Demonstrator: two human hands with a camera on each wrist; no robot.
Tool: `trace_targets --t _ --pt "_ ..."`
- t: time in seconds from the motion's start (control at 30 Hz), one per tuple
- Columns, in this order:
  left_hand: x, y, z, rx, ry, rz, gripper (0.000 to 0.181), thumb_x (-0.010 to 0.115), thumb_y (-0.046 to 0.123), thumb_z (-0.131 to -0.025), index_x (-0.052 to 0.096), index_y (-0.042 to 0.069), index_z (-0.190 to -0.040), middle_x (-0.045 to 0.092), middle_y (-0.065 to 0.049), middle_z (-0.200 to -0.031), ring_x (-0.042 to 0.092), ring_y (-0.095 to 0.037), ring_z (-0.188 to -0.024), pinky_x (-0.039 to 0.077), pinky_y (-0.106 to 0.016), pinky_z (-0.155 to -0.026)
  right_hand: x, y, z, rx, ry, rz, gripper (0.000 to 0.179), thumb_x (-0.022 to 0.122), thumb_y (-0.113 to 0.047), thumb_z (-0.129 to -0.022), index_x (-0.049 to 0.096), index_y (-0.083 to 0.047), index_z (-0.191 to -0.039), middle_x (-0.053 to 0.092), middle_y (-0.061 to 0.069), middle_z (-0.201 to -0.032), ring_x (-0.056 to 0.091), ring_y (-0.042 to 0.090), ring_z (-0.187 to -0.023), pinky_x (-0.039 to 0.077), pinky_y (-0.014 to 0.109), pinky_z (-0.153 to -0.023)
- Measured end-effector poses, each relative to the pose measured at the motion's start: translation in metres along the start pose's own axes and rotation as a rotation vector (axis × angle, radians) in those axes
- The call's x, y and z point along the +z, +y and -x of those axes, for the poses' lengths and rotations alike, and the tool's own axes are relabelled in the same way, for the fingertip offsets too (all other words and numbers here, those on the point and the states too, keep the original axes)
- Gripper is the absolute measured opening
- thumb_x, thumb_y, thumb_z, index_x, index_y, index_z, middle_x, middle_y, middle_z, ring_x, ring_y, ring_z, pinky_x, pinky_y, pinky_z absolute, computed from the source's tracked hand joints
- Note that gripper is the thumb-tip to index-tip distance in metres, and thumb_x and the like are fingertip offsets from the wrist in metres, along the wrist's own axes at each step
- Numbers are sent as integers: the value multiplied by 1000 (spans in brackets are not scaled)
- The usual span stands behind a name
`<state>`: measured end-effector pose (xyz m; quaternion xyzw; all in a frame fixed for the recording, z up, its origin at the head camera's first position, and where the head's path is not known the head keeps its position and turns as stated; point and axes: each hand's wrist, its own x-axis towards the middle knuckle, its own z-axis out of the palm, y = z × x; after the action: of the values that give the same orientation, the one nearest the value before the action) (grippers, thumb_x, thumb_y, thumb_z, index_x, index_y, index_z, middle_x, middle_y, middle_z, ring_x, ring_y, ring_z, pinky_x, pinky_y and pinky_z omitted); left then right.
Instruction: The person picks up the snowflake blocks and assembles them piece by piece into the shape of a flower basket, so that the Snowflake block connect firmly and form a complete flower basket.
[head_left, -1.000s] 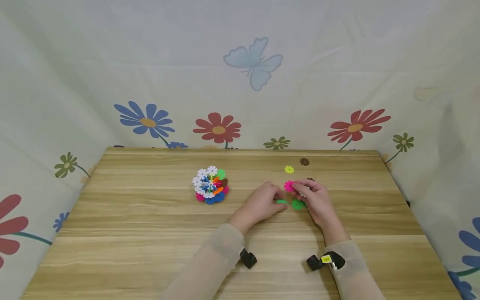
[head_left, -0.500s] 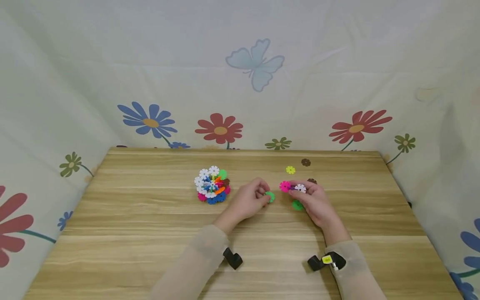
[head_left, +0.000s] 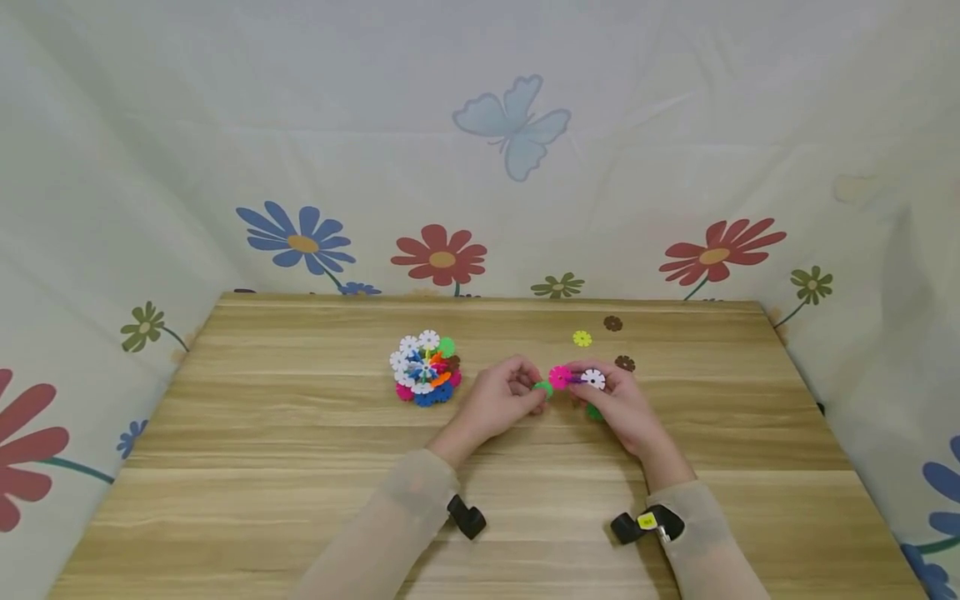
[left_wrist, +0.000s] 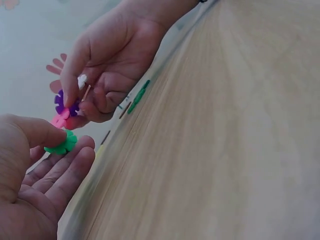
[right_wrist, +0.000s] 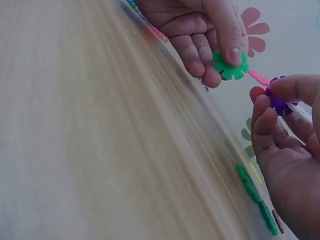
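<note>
My left hand [head_left: 497,396] pinches a bright green notched flower disc [right_wrist: 230,67] between thumb and fingers. Facing it, my right hand [head_left: 628,408] grips a small joined piece by its purple disc [right_wrist: 280,100]. A pink disc [head_left: 559,377] juts from that piece toward the left hand, and a white disc [head_left: 593,379] sits at its other side. The green disc's edge meets or nearly meets the pink one; whether they are slotted together I cannot tell. Both hands are raised over the table, as the wrist views show.
A round cluster of joined multicoloured discs [head_left: 425,368] stands on the wooden table [head_left: 300,500] left of the hands. Loose discs lie at right: yellow [head_left: 582,338], brown [head_left: 612,323], another brown [head_left: 625,363], and darker green [head_left: 595,412] partly under the right hand. A flowered cloth [head_left: 337,150] hangs behind.
My left hand has lifted the green disc and drawn it left. The right hand has brought the pink, purple and white piece leftward, up to the green disc.
</note>
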<state>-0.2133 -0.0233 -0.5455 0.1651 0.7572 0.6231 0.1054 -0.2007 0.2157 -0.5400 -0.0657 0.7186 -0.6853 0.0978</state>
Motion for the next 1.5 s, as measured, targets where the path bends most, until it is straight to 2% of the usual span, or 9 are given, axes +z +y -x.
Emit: trace_targets --t 0.23,0.4,0.67,0.77,0.93,1.03,1.13,1.27,1.5 --pt "0 1 1 9 33 -83 16 82 11 -98 67 9 -100 79 1 -90 77 -13 -82 59 -25 -68 1 0 0 -39 -12 0 42 66 -2 -107 59 8 -147 66 10 -129 68 22 -93 59 27 -77" --pt "0 1 1 30 70 -179 18 85 18 -97 68 15 -97 76 4 -93 73 -10 -81 59 -27 -72 2 0 0 -53 -20 1 40 66 -2 -107 61 8 -146 67 13 -136 67 17 -98 60 25 -79" --pt "1 0 1 57 73 -174 15 83 17 -100 68 14 -98 79 4 -92 77 -8 -83 62 -27 -76 4 0 0 -50 -29 -11 38 69 0 -106 64 9 -142 61 27 -150 73 13 -109 62 26 -92" --pt "2 1 2 62 79 -181 15 83 16 -100 68 14 -97 79 5 -91 77 -7 -81 62 -26 -73 4 0 -1 -40 -14 -12 37 71 2 -104 65 10 -139 61 30 -149 75 16 -106 63 26 -88" --pt "6 4 1 35 56 -46 13 81 8 -100 68 9 -100 79 -2 -92 79 -13 -78 66 -30 -70 5 1 -1 -48 9 -22 34 73 2 -102 66 13 -133 68 30 -139 79 21 -98 64 26 -83" --pt "7 4 0 1 54 85 10 78 2 -101 68 3 -104 78 -9 -93 81 -20 -80 67 -35 -72 6 1 -2 -59 20 -37 34 75 0 -102 67 14 -132 73 23 -129 80 22 -94 65 29 -83" --pt "5 3 -1 -17 61 142 8 75 2 -103 70 1 -109 78 -10 -95 82 -23 -84 68 -36 -74 7 0 -2 -62 34 -58 34 76 -1 -102 67 14 -132 76 16 -122 80 21 -92 65 31 -85" --pt "2 3 -2 -24 57 133 8 72 4 -106 72 2 -114 80 -8 -97 82 -23 -87 67 -36 -77 7 0 -2 -50 49 -77 35 76 -2 -102 68 15 -131 78 12 -119 80 19 -92 66 34 -87" --pt "1 6 0 7 79 23 6 74 5 -105 75 7 -110 79 -2 -94 79 -18 -79 66 -31 -72 10 2 -3 -13 47 -103 35 74 1 -103 66 19 -131 80 18 -111 82 22 -89 65 38 -87"
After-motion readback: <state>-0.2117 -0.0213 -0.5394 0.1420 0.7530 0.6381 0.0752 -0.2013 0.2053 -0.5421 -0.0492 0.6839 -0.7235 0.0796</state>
